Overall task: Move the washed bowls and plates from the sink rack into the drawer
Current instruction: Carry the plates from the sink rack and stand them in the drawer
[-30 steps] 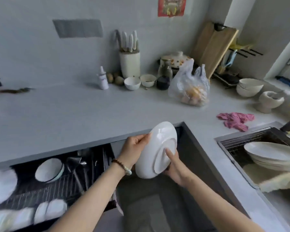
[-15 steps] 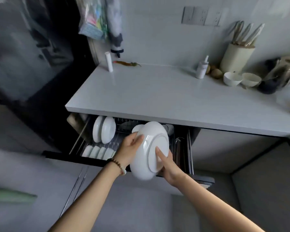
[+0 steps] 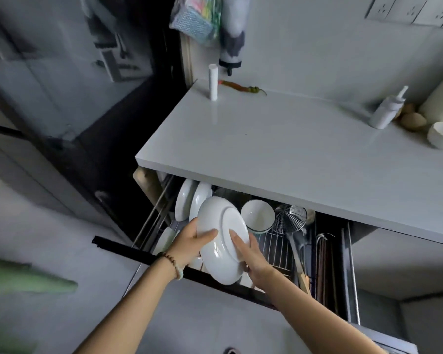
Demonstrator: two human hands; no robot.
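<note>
The left hand (image 3: 189,241) and right hand (image 3: 251,254) both hold the white plate (image 3: 221,241), which has just been carried over the open drawer (image 3: 128,249), so it looks ready to go in.

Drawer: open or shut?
Open. The drawer is pulled out from under the countertop, wire rack, standing plates and bowl exposed; left hand and right hand hold a plate over it.

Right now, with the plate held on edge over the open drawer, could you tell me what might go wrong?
The plate is held on edge between the left hand and right hand, so it could slip and hit the drawer front. Lowered carelessly, its rim may chip against the upright plates or the bowl.
</note>
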